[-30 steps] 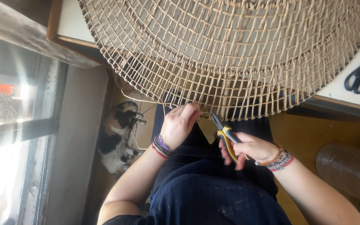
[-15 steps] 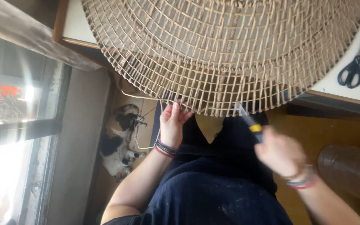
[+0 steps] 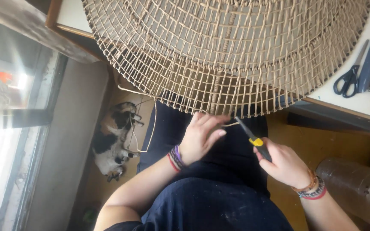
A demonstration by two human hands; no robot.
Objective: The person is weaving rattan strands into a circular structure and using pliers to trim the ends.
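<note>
Head view, looking straight down: a large round woven mat [image 3: 223,47] of pale cane lies on a white surface [image 3: 365,100], with its lower edge hanging over the person's lap. Below that edge, the left hand [image 3: 200,137] has its fingers loosely spread and its fingertips on a thin loose strand of cane [image 3: 231,124] that sticks out from the weave. The right hand [image 3: 285,164] is wrapped around the yellow and black handle of a pair of pliers [image 3: 253,139], whose dark tip points up and left to meet the strand just under the mat's edge. Both wrists wear bracelets. Dark trousers [image 3: 213,201] fill the bottom of the frame. On the surface at the far right lie black scissors [image 3: 350,77] beside other dark tools. On the floor at left, a calico cat [image 3: 112,141] lies near a long loop of cane, next to a bright window [image 3: 9,128]. A cardboard tube [image 3: 356,188] lies at lower right.
</note>
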